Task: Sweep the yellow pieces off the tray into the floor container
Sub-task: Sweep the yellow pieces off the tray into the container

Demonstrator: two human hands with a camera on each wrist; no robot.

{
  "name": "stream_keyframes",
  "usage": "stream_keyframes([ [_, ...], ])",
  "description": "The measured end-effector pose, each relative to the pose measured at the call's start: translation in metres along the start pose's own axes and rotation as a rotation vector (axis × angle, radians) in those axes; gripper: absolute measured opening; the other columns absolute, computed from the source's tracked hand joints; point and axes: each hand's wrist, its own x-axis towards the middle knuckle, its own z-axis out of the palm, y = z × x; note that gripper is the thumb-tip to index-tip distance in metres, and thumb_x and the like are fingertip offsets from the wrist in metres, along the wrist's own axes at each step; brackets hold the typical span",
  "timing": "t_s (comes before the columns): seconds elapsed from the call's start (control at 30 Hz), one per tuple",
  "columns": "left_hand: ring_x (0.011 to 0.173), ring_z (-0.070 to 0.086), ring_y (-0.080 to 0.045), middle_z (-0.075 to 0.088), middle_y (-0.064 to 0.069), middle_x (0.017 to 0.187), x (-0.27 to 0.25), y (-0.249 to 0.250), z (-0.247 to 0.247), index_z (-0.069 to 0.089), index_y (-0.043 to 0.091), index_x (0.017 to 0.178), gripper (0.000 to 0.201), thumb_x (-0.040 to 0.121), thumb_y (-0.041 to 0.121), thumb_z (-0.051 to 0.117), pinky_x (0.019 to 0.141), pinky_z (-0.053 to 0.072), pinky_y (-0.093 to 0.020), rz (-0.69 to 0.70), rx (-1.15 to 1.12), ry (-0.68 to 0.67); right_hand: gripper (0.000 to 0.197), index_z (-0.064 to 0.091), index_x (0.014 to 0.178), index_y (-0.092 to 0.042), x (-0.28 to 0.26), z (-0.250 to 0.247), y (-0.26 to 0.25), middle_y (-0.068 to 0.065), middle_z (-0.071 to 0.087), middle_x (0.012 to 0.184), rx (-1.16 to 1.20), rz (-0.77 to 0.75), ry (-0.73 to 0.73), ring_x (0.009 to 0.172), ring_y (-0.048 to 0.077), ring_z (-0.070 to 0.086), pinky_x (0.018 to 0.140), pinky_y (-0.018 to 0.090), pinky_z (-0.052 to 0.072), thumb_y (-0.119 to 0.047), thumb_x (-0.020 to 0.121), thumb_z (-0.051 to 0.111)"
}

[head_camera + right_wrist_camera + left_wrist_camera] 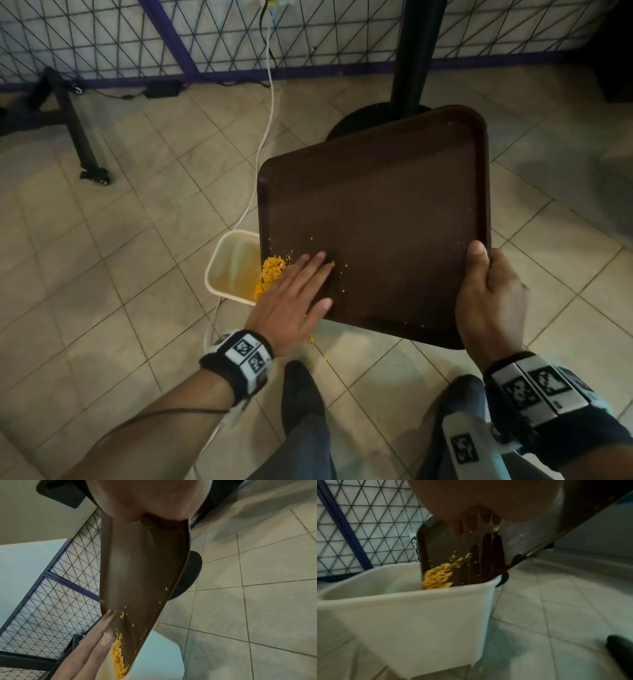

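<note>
A dark brown tray (394,205) is held tilted, its lower left corner over a cream floor container (219,267). My right hand (486,291) grips the tray's right edge, thumb on top. My left hand (294,291) lies flat on the tray with straight fingers, just behind a heap of yellow pieces (270,274) at the tray's low corner. The left wrist view shows the heap (436,577) at the tray's edge above the container (402,615). In the right wrist view, the heap (118,660) lies beside my left fingers (102,626). A few crumbs are scattered over the tray.
A black table pedestal (411,68) and its round base stand behind the tray. A white cable (267,120) runs across the tiled floor to the container. A wire-mesh fence (205,34) and a black stand (78,130) are at the back. Some yellow crumbs (315,346) lie by my shoes (301,394).
</note>
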Motion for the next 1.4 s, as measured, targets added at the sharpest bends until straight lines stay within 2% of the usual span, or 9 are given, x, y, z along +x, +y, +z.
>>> stream_keyframes([
  [0.17, 0.148, -0.017, -0.008, -0.021, 0.009, 0.161, 0.024, 0.03, 0.014, -0.011, 0.028, 0.153, 0.066, 0.1, 0.058, 0.015, 0.119, -0.004, -0.029, -0.061, -0.087, 0.057, 0.044, 0.057, 0.091, -0.006, -0.001, 0.002, 0.0, 0.004, 0.057, 0.071, 0.018, 0.005, -0.011, 0.064, 0.02, 0.052, 0.063, 0.042, 0.045, -0.041, 0.103, 0.032],
  [0.37, 0.151, -0.005, -0.016, -0.014, 0.001, 0.163, 0.009, -0.009, 0.035, -0.005, 0.019, 0.156, 0.089, 0.088, 0.075, -0.001, 0.123, 0.005, -0.039, -0.438, -0.232, -0.031, 0.045, 0.056, 0.089, -0.007, 0.001, 0.002, 0.003, 0.007, 0.059, 0.073, 0.025, 0.018, 0.003, 0.068, 0.026, 0.055, 0.064, 0.046, 0.048, -0.042, 0.103, 0.032],
  [0.5, 0.147, -0.022, -0.008, -0.025, 0.006, 0.161, 0.017, 0.038, 0.018, -0.015, 0.025, 0.154, 0.074, 0.097, 0.065, 0.011, 0.12, -0.009, -0.029, -0.155, -0.195, 0.072, 0.045, 0.056, 0.089, -0.006, 0.0, 0.001, 0.003, 0.008, 0.059, 0.072, 0.021, 0.014, 0.004, 0.067, 0.027, 0.055, 0.064, 0.047, 0.048, -0.042, 0.103, 0.032],
  [0.6, 0.145, -0.027, -0.006, -0.03, 0.007, 0.158, 0.014, 0.06, 0.026, -0.019, 0.026, 0.152, 0.073, 0.098, 0.064, 0.012, 0.12, -0.011, -0.032, 0.051, -0.083, -0.021, 0.044, 0.057, 0.091, -0.005, 0.0, 0.001, 0.0, 0.009, 0.06, 0.074, 0.031, 0.016, -0.003, 0.069, 0.028, 0.056, 0.064, 0.046, 0.048, -0.04, 0.103, 0.032],
  [0.8, 0.15, -0.012, -0.013, -0.023, 0.006, 0.158, -0.003, -0.01, 0.041, -0.009, 0.022, 0.155, 0.08, 0.092, 0.07, 0.002, 0.122, -0.002, -0.035, -0.385, -0.131, -0.107, 0.045, 0.057, 0.093, -0.006, -0.001, 0.0, 0.0, 0.006, 0.059, 0.074, 0.03, 0.029, -0.009, 0.072, 0.029, 0.056, 0.066, 0.046, 0.048, -0.041, 0.103, 0.032],
  [0.93, 0.147, -0.021, -0.008, -0.026, 0.007, 0.16, -0.005, 0.018, 0.025, -0.014, 0.026, 0.154, 0.074, 0.096, 0.065, 0.007, 0.12, -0.008, -0.031, -0.199, -0.129, -0.027, 0.046, 0.057, 0.094, -0.007, -0.002, 0.001, 0.001, 0.01, 0.061, 0.077, 0.023, 0.028, -0.002, 0.072, 0.031, 0.058, 0.067, 0.052, 0.051, -0.044, 0.102, 0.031],
  [1.07, 0.147, -0.023, -0.009, -0.026, 0.005, 0.16, -0.014, 0.05, 0.037, -0.016, 0.026, 0.153, 0.071, 0.097, 0.065, 0.005, 0.122, -0.005, -0.037, 0.11, -0.001, -0.146, 0.045, 0.057, 0.093, -0.006, -0.001, 0.001, -0.001, 0.012, 0.061, 0.077, 0.027, 0.021, 0.004, 0.071, 0.031, 0.058, 0.066, 0.049, 0.05, -0.042, 0.103, 0.032],
  [1.23, 0.147, -0.018, -0.012, -0.012, 0.001, 0.164, -0.027, -0.011, 0.044, -0.006, 0.023, 0.155, 0.08, 0.09, 0.069, -0.006, 0.121, -0.007, -0.036, -0.276, 0.021, -0.221, 0.045, 0.056, 0.092, -0.005, -0.002, -0.001, -0.001, 0.011, 0.061, 0.074, 0.027, 0.009, 0.002, 0.068, 0.03, 0.057, 0.063, 0.048, 0.049, -0.041, 0.103, 0.032],
  [1.4, 0.15, -0.005, -0.015, -0.009, 0.001, 0.164, 0.014, -0.021, 0.005, 0.001, 0.02, 0.156, 0.074, 0.097, 0.065, 0.004, 0.122, 0.004, -0.037, -0.226, 0.017, 0.017, 0.044, 0.057, 0.094, -0.007, -0.002, 0.0, -0.002, 0.006, 0.059, 0.073, 0.035, 0.021, -0.008, 0.068, 0.027, 0.057, 0.064, 0.047, 0.049, -0.042, 0.103, 0.032],
])
